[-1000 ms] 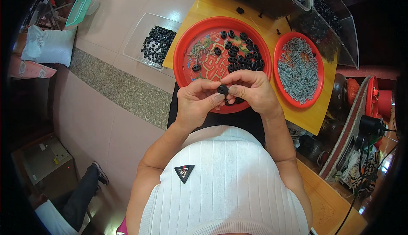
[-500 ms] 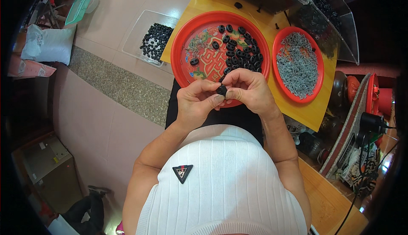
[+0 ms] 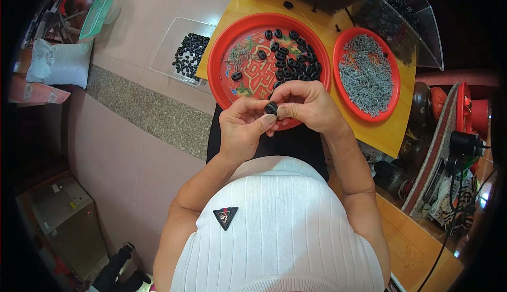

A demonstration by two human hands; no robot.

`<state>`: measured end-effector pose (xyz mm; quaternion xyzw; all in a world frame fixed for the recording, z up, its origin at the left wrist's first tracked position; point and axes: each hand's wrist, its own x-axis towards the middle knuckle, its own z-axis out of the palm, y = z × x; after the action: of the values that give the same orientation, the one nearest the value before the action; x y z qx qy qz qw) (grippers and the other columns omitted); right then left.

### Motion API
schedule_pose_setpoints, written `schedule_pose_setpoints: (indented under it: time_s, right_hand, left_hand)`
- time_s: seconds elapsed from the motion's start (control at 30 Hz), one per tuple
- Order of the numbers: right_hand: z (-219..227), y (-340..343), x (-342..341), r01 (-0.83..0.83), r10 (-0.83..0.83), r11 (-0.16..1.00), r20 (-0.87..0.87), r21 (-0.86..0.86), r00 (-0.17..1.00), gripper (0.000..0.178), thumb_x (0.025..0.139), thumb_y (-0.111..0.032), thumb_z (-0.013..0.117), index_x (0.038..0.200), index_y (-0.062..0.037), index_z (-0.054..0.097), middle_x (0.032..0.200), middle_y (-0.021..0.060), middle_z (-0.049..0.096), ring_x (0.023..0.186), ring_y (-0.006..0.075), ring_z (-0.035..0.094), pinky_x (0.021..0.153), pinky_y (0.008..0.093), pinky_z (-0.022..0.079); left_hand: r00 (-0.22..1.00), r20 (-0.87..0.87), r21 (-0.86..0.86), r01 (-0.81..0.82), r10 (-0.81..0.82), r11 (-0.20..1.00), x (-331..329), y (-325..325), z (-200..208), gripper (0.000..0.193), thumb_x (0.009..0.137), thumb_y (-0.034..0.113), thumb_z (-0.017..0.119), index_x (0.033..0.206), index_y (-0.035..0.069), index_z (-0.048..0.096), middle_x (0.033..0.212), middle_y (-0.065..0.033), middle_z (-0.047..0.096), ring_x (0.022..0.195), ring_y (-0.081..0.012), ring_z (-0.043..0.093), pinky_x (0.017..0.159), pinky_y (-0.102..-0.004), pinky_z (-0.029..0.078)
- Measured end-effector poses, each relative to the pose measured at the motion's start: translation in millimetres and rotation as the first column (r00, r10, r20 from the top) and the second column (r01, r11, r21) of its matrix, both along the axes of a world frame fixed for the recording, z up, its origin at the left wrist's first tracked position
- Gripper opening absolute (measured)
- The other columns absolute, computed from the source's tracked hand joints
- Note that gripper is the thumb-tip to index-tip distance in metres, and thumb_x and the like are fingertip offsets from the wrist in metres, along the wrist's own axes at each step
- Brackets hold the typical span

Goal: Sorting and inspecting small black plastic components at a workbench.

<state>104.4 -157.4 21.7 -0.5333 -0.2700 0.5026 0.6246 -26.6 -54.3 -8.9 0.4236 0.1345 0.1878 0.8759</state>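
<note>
Over the near rim of a round red tray [image 3: 215,80], both my hands are closed around one small black cord lock [image 3: 271,108]. My left hand [image 3: 244,120] pinches it from the left between thumb and fingers. From the right, my right hand [image 3: 309,107] grips the same piece with thumb and forefinger; its underside is hidden. Many black oval two-hole cord locks [image 3: 296,70] lie in the right half of the tray. A small scatter of thin grey pieces [image 3: 240,55] rests at its left. An oval red plate [image 3: 397,94] to the right holds a heap of small grey spring-like pieces [image 3: 364,78].
Under the tray and plate is a yellow board [image 3: 388,138]. Clear bins [image 3: 417,33] of dark parts stand at the far right. A clear shallow box [image 3: 163,49] with black parts lies left of the board. Cables and a black device [image 3: 465,144] are at the right.
The whole view has shifted slightly, so the tray and plate appear a little further left. My hands still pinch the cord lock, which seems slightly turned.
</note>
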Motion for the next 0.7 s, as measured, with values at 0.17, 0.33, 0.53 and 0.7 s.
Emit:
schedule_pose_setpoints:
  time_s: [0.17, 0.33, 0.53, 0.7]
  right_hand:
    - [-7, -3, 1, 0.039, -0.037, 0.999, -0.054, 0.026, 0.998, 0.013, 0.076, 0.005, 0.056, 0.088, 0.0044, 0.057, 0.076, 0.0057, 0.059, 0.066, 0.0094, 0.057, 0.060, 0.0213, 0.048]
    - [-8, -7, -3, 0.047, -0.047, 0.999, -0.102, -0.005, 0.994, 0.014, 0.078, 0.004, 0.054, 0.092, 0.0041, 0.055, 0.076, 0.0059, 0.059, 0.066, 0.0100, 0.057, 0.060, 0.0212, 0.049]
    - [-3, -7, -14, 0.066, -0.074, 0.995, -0.099, -0.080, 0.992, 0.013, 0.079, 0.003, 0.054, 0.092, 0.0040, 0.055, 0.079, 0.0062, 0.059, 0.067, 0.0103, 0.057, 0.058, 0.0207, 0.048]
    - [-9, -9, -29, 0.088, -0.088, 0.996, -0.015, 0.006, 0.996, 0.018, 0.078, 0.004, 0.055, 0.096, 0.0028, 0.054, 0.079, 0.0054, 0.058, 0.068, 0.0096, 0.057, 0.056, 0.0198, 0.047]
  left_hand:
    - [0.999, 0.009, 0.048, -0.052, 0.052, 0.997, 3, -8, -1, 0.017, 0.076, -0.005, 0.057, 0.092, -0.003, 0.053, 0.083, -0.0115, 0.059, 0.070, -0.0164, 0.060, 0.056, -0.0245, 0.050]
    - [0.997, -0.044, 0.080, -0.066, 0.070, 0.995, 1, -11, -5, 0.020, 0.080, -0.002, 0.055, 0.100, -0.006, 0.053, 0.083, -0.0129, 0.061, 0.071, -0.0153, 0.060, 0.060, -0.0233, 0.050]
    - [0.995, -0.074, 0.023, -0.058, 0.059, 0.998, -9, -9, -4, 0.020, 0.080, -0.003, 0.054, 0.100, -0.006, 0.054, 0.083, -0.0128, 0.061, 0.070, -0.0139, 0.059, 0.059, -0.0235, 0.050]
    - [0.995, -0.099, 0.042, -0.027, 0.031, 0.999, -21, -4, -5, 0.022, 0.079, -0.003, 0.056, 0.101, -0.004, 0.055, 0.083, -0.0104, 0.061, 0.069, -0.0120, 0.058, 0.058, -0.0219, 0.049]
